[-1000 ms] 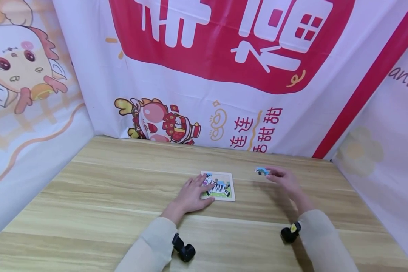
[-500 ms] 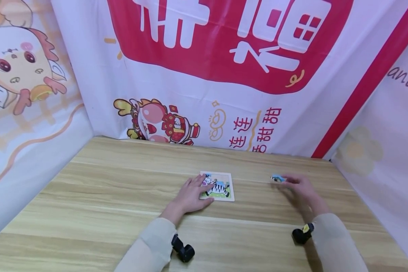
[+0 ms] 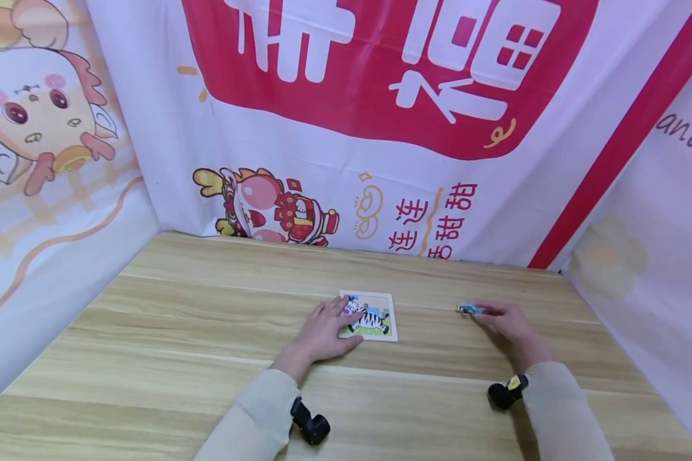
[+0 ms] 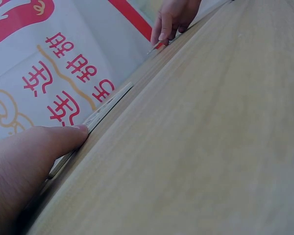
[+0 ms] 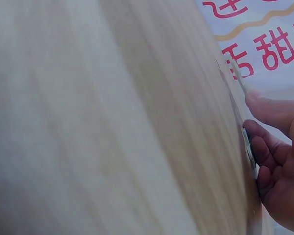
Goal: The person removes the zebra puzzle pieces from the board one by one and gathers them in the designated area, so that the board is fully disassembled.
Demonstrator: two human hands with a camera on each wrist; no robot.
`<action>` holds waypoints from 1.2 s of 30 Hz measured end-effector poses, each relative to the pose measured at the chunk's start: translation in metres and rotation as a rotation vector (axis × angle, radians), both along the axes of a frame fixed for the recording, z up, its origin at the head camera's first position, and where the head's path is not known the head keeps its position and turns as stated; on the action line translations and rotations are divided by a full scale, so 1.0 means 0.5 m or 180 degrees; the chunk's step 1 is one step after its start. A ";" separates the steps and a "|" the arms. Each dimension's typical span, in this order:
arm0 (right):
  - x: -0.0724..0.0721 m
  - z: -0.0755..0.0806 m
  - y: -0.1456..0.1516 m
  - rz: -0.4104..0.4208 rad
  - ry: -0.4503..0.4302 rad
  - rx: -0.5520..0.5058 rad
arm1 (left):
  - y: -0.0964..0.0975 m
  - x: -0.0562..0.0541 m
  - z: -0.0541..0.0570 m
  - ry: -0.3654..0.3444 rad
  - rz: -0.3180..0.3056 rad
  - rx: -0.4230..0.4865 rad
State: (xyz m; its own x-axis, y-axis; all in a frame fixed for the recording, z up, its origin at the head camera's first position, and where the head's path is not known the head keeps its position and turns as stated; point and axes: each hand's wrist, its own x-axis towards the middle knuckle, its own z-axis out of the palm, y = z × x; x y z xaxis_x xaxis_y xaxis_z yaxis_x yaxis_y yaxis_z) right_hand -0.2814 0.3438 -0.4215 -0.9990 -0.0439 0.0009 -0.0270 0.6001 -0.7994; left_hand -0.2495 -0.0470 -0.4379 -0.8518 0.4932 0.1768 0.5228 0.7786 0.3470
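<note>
A flat square zebra picture puzzle [image 3: 376,320] in a white frame lies on the wooden table. My left hand [image 3: 320,331] rests on its left side with fingers spread; in the left wrist view the thumb [image 4: 71,138] touches the puzzle's near edge. Right of the puzzle, my right hand [image 3: 509,323] pinches a small blue puzzle piece [image 3: 468,310] just above or at the tabletop. The right wrist view shows a thin edge beside the thumb [image 5: 274,111] and another thin piece [image 5: 249,149] at the curled fingers, seen edge-on, so its picture is hidden.
The wooden table [image 3: 207,307] meets a printed cloth backdrop [image 3: 300,153] at its far edge. More printed cloth stands at the left [image 3: 52,211] and right sides. A black wrist camera [image 3: 314,428] sits on the left sleeve, another [image 3: 504,394] on the right.
My right hand has moved right, away from the puzzle, and then slightly down toward the table, with the puzzle piece still in its fingers. The left hand and the puzzle stay in place.
</note>
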 end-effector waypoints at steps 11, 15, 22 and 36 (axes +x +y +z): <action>0.003 -0.017 -0.012 0.0070 0.0266 -0.0063 | -0.002 -0.002 -0.001 -0.0039 0.0003 -0.0017; 0.002 -0.019 -0.014 0.0065 0.0222 -0.0134 | -0.002 -0.002 -0.001 -0.0036 -0.0008 -0.0017; 0.002 -0.012 -0.015 -0.0008 -0.0066 -0.0136 | -0.002 -0.002 -0.001 -0.0007 -0.0022 -0.0002; 0.014 0.025 -0.015 -0.0029 -0.0495 -0.0208 | -0.002 -0.001 -0.006 0.0078 -0.0024 0.0038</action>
State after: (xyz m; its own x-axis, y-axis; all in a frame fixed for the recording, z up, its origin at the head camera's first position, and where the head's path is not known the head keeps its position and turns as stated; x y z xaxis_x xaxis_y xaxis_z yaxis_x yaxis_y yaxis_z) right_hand -0.2742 0.3362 -0.4091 -0.9877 -0.0397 -0.1513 0.1053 0.5464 -0.8309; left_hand -0.2499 -0.0478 -0.4407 -0.8434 0.4973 0.2035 0.5372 0.7705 0.3431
